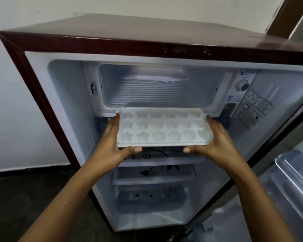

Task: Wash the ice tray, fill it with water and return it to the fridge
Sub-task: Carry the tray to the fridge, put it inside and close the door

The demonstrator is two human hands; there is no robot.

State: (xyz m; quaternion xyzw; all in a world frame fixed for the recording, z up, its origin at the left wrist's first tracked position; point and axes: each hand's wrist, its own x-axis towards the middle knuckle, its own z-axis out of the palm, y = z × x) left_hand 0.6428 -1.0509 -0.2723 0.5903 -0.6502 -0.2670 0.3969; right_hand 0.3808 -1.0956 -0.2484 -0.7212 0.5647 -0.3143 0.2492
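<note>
A white ice tray (pixel 164 127) with star and flower shaped cells is held level in front of the open fridge (pixel 112 44), its far edge at the mouth of the freezer box (pixel 161 86). My left hand (pixel 112 142) grips its left end, thumb under the near edge. My right hand (pixel 217 144) grips its right end the same way. Water drops show on my right hand and left forearm. Whether the cells hold water is hard to tell.
The maroon fridge stands against a white wall, its door (pixel 290 180) swung open at the right with shelves. A thermostat dial (pixel 242 85) sits right of the freezer box. Below the tray are patterned glass shelves (pixel 157 173) and a crisper drawer (pixel 150 196). The floor is dark.
</note>
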